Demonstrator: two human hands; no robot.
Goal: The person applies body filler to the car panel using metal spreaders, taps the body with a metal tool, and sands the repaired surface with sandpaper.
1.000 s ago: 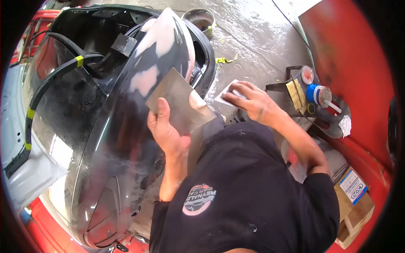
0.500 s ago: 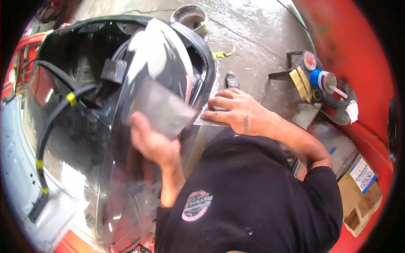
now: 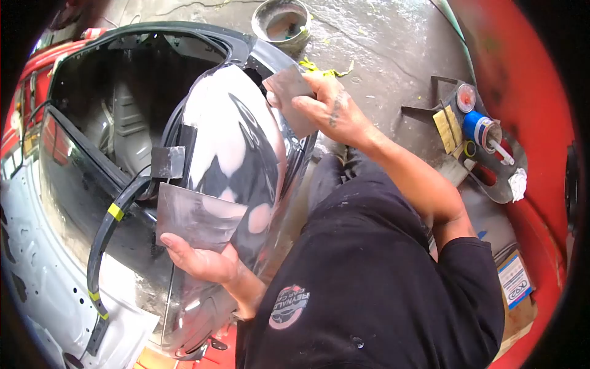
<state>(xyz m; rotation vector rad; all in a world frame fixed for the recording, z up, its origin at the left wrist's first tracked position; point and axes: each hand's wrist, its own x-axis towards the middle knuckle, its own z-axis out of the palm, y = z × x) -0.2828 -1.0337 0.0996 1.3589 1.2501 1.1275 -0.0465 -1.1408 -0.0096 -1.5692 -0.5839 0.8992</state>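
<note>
Left hand: My left hand is half open under a broad grey plate, thumb at its near-left corner; the fingers beneath are hidden.
Broad plate: tilted over the car panel, its far edge beside a small dark square; I cannot tell whether they touch.
Right hand: My right hand, farther forward, pinches a smaller grey sheet, thumb on its face, fingers partly hidden behind.
Panel: between and below the hands, black with pale patches; contact with the sheet cannot be told.
Left limit: a curved black strip with yellow tape, left of my left hand.
Right side: open floor, then a dark stand bearing a blue can.
Far limit: a bucket, beyond my right hand and left of it.
</note>
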